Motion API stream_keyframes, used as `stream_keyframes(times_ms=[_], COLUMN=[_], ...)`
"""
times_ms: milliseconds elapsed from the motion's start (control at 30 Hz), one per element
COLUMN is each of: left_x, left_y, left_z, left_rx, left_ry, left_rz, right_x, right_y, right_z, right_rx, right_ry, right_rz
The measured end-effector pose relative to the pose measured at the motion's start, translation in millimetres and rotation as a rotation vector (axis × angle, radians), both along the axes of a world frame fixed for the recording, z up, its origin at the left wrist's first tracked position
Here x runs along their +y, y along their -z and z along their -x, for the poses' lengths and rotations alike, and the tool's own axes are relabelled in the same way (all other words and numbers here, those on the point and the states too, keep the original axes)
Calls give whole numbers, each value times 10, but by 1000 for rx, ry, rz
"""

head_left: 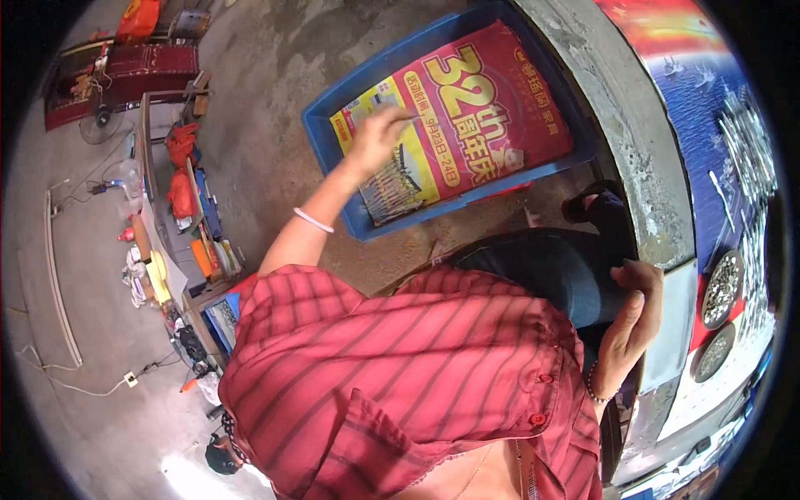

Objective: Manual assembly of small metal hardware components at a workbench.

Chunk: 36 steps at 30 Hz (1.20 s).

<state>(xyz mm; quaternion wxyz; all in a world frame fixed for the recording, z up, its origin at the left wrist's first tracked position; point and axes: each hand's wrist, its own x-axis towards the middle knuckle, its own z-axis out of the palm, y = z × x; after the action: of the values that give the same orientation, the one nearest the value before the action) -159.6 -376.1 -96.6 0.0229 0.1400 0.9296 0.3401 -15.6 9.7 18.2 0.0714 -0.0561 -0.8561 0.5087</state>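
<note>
My left hand (377, 142) is over the left part of a blue plastic tray (329, 158), its fingers closed in a pinch. A short, thin, dark piece seems to stick out of the fingertips; its kind is too small to tell. Just below this hand, a row of slim metallic sticks (392, 190) lies side by side in the tray. They rest on a red and yellow printed sheet (533, 117) lining its bottom. My right hand (633, 315) is at the edge of the worktable, thumb apart from loosely bent fingers, with nothing visible in it.
On the worktable to my right, many slim metal pieces (746, 137) lie on a blue printed cover, near two round dishes (722, 287) of small parts. A cluttered shelf (200, 225) stands on my left, with a fan (100, 125) and cables on the floor beyond.
</note>
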Motion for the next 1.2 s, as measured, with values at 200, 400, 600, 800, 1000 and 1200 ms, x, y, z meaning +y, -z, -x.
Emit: stream_keyframes(times_ms=[200, 400, 600, 800, 1000, 1200], left_x=[-868, -728, -646, 1420, 3583, 4643], left_y=[485, 433, 195, -956, -1280, -709], left_z=[-82, -161, -192, 97, 364, 733], left_rx=[-426, -324, -150, 7, 203, 511], left_ry=[-163, -131, -26, 253, 877, 929], left_rz=[132, 151, 449, -52, -305, -56], right_x=[-67, 60, 166, 359, 529, 1083], right_y=[-91, -26, 62, 116, -141, -387], right_z=[-6, -161, -256, -378, -564, -1101], right_rx=[-95, -180, -171, -33, 3, 10], right_ry=[-184, -212, -228, -228, -148, 396], right_rz=[-54, -78, -135, -201, -212, -198])
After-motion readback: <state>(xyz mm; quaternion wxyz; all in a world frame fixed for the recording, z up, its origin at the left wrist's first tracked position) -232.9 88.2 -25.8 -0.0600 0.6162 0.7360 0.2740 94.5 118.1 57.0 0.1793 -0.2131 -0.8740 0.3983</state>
